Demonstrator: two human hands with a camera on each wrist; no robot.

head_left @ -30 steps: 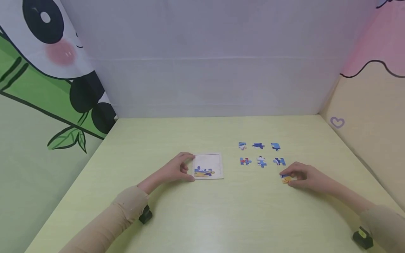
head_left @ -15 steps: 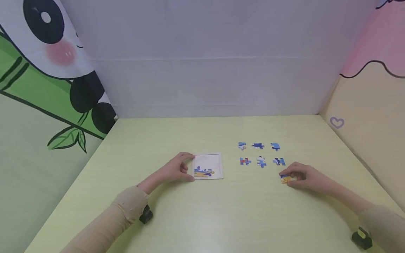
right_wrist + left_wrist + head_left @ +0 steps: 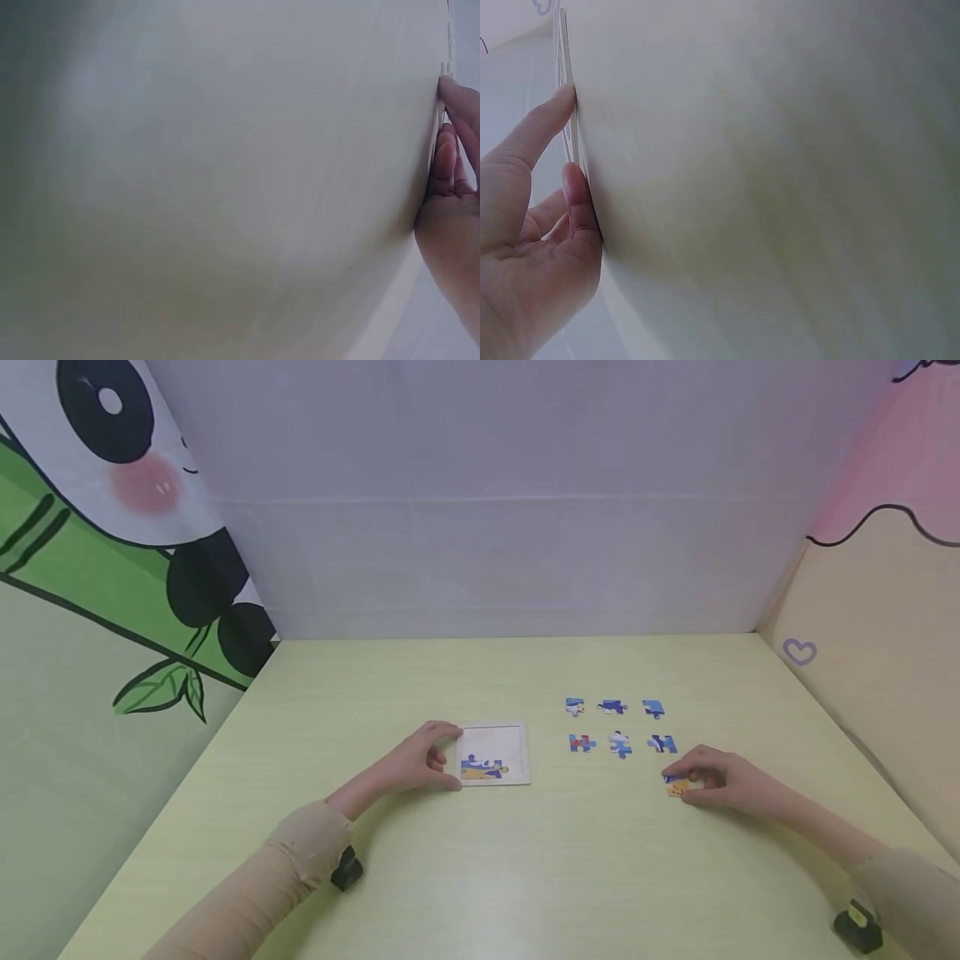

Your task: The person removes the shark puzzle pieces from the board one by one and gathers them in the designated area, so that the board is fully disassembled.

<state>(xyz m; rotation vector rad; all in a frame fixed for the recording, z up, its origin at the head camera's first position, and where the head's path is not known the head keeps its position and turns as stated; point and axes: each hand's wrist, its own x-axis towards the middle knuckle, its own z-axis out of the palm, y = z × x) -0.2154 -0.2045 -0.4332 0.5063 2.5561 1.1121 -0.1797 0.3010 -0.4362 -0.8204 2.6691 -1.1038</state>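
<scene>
In the head view a square white puzzle tray (image 3: 495,742) lies flat on the table, with a few joined yellow-and-blue pieces (image 3: 482,768) in its lower left part. My left hand (image 3: 411,762) holds the tray at its left side, index finger at the upper corner and thumb at the lower one. Its left wrist view shows the thumb against the thin edge of the tray (image 3: 564,52). Farther right, my right hand (image 3: 731,779) pinches a yellow-and-blue puzzle piece (image 3: 677,787) between thumb and index finger, at table level. Part of that piece is hidden behind the fingers.
Several loose puzzle pieces lie in two rows right of the tray, among them a blue corner piece (image 3: 653,707) at the back and a red-and-blue piece (image 3: 581,743) in front. A pale wall (image 3: 510,568) closes the table's (image 3: 525,877) far edge; printed walls stand at both sides.
</scene>
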